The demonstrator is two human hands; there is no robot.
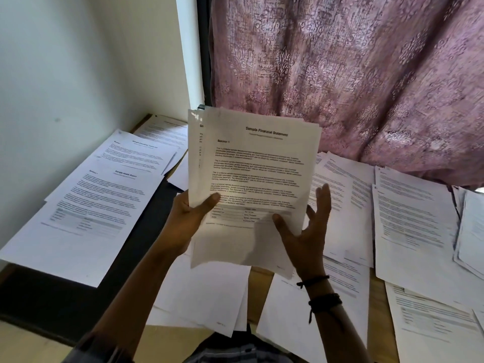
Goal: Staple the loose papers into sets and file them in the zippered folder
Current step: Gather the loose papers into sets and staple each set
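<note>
Paper stack [256, 166]: several sheets held upright in the air above the desk, in the middle of the view. The edges are fanned unevenly at the top and the left. The front sheet is headed "Sample Financial Statement", with "Section 1", paragraphs of text and a small table near its foot.
Left grip [183, 226]: clamped on the lower left edge of the stack, thumb across the front sheet and fingers hidden behind it.
Right grip [306, 239]: apart. The thumb lies on the front sheet near its lower right, and the fingers are straight and spread just beyond the stack's right edge.
Wristbands [324, 301]: dark cords on the right wrist.
Loose sheets, centre [209, 292]: overlapping pages lying flat on the desk under the held stack.
Loose sheets, right [408, 218]: printed pages in overlapping rows, reaching the right edge of the view.
Loose sheets, left [86, 213]: printed pages in a slanting row. The nearest is headed "Sample Health Report".
Dark flat surface [136, 258]: partly under the left sheets. I cannot tell what it is.
Desk [260, 284]: pale wood, showing in gaps between the sheets.
Curtain [366, 74]: mauve with a pattern, hanging behind the desk with its hem over the far sheets.
Wall [65, 61]: plain and pale, at the left.
</note>
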